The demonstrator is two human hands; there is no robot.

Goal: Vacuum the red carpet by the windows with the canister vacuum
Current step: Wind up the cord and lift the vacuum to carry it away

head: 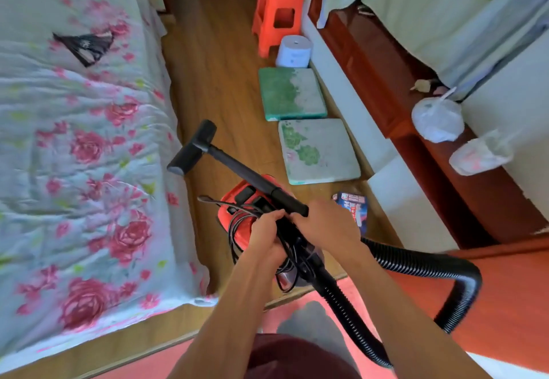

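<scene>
A red canister vacuum [237, 218] hangs above the wooden floor between the bed and the window ledge. My left hand [266, 237] grips its coiled black power cord [237, 230] and the vacuum's top. My right hand [325, 227] is closed around the black wand [237, 167], which points away from me and ends in the floor nozzle [193, 148], raised off the floor. The ribbed black hose [430, 268] loops to the right and back under my right arm. The red carpet [505, 298] lies under me at the bottom and right.
A bed with a floral cover [83, 146] fills the left. Two green-patterned cushions [318, 149], a white roll [294, 51] and an orange plastic stool [277, 10] line the floor by the wall. A small printed box [353, 203] lies near my right hand. Tied plastic bags [436, 120] rest on the red-brown ledge.
</scene>
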